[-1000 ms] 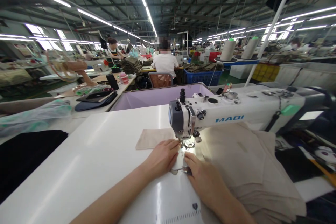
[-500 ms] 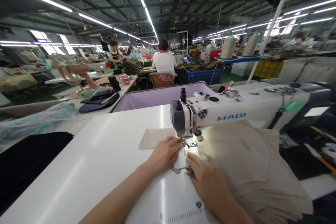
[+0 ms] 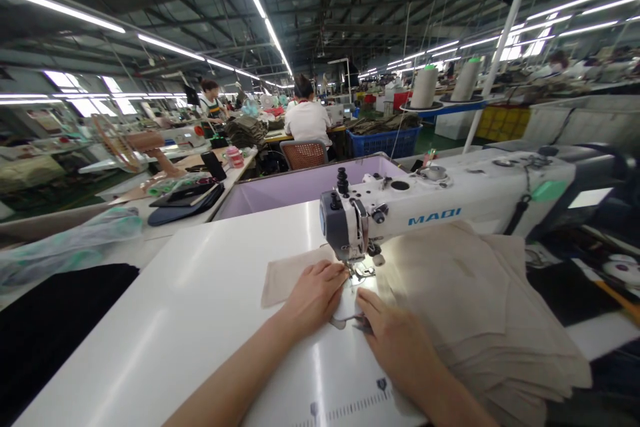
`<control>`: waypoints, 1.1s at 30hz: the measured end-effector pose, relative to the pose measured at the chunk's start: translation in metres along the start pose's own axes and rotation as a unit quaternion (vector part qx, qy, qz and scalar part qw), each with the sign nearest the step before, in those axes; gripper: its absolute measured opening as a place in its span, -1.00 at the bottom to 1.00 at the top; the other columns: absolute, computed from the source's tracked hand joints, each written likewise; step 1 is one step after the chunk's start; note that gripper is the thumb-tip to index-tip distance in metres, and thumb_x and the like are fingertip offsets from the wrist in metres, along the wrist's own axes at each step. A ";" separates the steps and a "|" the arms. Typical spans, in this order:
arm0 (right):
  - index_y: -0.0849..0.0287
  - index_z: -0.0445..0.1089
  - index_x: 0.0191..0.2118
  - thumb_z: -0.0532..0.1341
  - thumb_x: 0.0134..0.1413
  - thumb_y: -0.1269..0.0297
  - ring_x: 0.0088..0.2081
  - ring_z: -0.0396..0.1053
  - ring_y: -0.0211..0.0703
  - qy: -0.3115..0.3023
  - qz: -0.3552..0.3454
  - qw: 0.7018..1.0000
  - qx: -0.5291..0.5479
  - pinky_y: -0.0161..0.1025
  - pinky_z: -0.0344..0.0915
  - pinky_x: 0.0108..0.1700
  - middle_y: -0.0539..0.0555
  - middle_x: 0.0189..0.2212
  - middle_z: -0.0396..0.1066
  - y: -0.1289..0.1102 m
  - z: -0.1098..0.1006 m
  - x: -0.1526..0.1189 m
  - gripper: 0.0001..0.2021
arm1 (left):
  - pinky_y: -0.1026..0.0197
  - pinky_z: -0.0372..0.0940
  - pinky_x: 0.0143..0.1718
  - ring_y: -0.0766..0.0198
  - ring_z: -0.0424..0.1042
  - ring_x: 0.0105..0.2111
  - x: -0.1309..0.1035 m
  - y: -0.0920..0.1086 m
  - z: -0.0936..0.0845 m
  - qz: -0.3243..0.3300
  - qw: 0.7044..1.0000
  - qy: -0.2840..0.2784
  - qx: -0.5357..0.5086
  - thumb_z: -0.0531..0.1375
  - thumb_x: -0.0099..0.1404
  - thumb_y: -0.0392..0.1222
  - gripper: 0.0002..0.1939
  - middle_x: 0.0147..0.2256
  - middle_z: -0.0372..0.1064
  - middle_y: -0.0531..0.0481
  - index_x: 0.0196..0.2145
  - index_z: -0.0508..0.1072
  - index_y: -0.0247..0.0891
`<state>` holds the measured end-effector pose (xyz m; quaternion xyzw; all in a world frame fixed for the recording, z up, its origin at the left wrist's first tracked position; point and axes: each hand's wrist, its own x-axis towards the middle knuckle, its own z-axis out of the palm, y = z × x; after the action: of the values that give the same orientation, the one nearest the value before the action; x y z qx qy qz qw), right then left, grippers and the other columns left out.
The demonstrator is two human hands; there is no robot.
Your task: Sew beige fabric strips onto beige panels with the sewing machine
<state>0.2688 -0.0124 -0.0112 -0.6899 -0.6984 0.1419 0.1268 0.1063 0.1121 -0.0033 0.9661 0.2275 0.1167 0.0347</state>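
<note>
My left hand (image 3: 316, 295) lies flat, its fingers stretched over a beige fabric piece (image 3: 285, 278), with fingertips close beside the presser foot (image 3: 364, 271). The fabric reaches out left of the sewing machine (image 3: 390, 203) and partly under its head. My right hand (image 3: 395, 333) is curled in front of the needle area, index fingertip on the bright metal plate (image 3: 347, 307). A small grey, metallic-looking thing shows under its fingers; its kind is hidden. Right of this hand lies a stack of beige fabric pieces (image 3: 460, 293).
The white tabletop (image 3: 200, 320) carries a printed ruler near its front. Behind is a lilac bin (image 3: 280, 190). Thread cones (image 3: 424, 87) stand at the back right. Black fabric (image 3: 60, 327) lies left. A co-worker in white (image 3: 306, 121) sits ahead.
The beige piece has turned at the presser foot, its left end swinging towards me. My left hand stays on it, and my right hand keeps nearly the same place. The view has shifted slightly.
</note>
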 end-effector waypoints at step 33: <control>0.13 0.46 0.07 0.10 0.23 0.55 -0.04 0.53 -0.06 0.011 -0.034 0.999 -0.032 -0.27 0.37 -0.06 0.09 0.05 0.51 0.001 -0.020 0.018 -0.63 | -0.07 0.37 0.08 -0.01 0.38 0.04 0.002 0.014 0.000 -0.022 0.999 -0.025 0.011 0.10 0.40 -0.30 -0.74 0.05 0.43 -0.18 0.01 0.43 -0.29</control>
<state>0.2768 0.0062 0.0069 -0.6712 -0.7241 0.1074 0.1166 0.1136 0.1004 -0.0008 0.9638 0.2491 0.0894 0.0322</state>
